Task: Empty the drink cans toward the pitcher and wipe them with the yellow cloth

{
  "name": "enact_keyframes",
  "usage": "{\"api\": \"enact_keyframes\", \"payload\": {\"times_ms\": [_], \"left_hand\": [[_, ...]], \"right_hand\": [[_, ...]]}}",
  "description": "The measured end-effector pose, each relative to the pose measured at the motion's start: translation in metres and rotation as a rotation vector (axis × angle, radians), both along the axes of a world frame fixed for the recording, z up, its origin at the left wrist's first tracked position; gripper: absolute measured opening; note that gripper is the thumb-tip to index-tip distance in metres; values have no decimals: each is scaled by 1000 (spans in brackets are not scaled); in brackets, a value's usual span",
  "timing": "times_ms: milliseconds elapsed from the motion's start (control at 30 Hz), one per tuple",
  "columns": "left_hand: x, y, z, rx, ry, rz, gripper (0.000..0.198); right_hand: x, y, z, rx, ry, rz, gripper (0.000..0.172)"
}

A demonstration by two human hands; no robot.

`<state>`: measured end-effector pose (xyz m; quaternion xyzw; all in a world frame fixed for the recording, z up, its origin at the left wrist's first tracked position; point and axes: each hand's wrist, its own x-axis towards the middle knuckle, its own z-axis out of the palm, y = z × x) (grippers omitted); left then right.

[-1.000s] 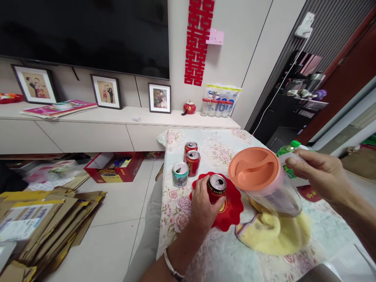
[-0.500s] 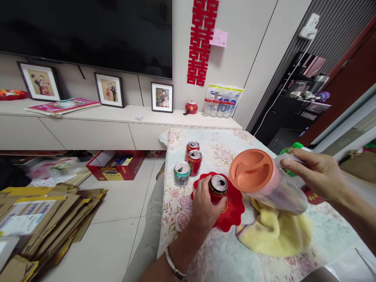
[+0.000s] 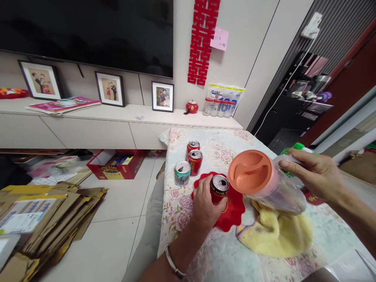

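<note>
My left hand point(image 3: 206, 201) is wrapped round a dark red drink can point(image 3: 219, 191) with its top opened, above a scalloped red plate point(image 3: 236, 213). In my right hand point(image 3: 311, 170) is the handle of a clear plastic pitcher point(image 3: 283, 194) with an orange lid point(image 3: 251, 172). The pitcher is tilted, its lid end towards the can. I cannot make out any liquid between them. Left of the plate stand a teal can point(image 3: 182, 173) and two red cans, a nearer one point(image 3: 195, 162) and a farther one point(image 3: 193, 146). A yellow cloth point(image 3: 279, 235) lies below the pitcher.
A flowered cloth point(image 3: 183, 211) covers the table. Behind my right hand is a green-capped bottle point(image 3: 299, 146), partly hidden. Past the table, a white cabinet point(image 3: 117, 117) holds framed photos and several red-lidded jars point(image 3: 216, 107). Flattened cardboard point(image 3: 55, 219) lies at the left.
The pitcher's lid end has shifted very slightly left, closer to the can. Both hands keep their holds, and the other cans and the cloth have stayed in place.
</note>
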<state>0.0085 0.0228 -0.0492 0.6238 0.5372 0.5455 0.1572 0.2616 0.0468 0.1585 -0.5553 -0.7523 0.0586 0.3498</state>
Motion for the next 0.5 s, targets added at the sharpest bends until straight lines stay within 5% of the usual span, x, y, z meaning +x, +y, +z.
{"api": "enact_keyframes", "payload": {"times_ms": [500], "left_hand": [[3, 0, -1, 22, 12, 20, 81]], "right_hand": [[-9, 3, 1, -34, -28, 36, 73]]}}
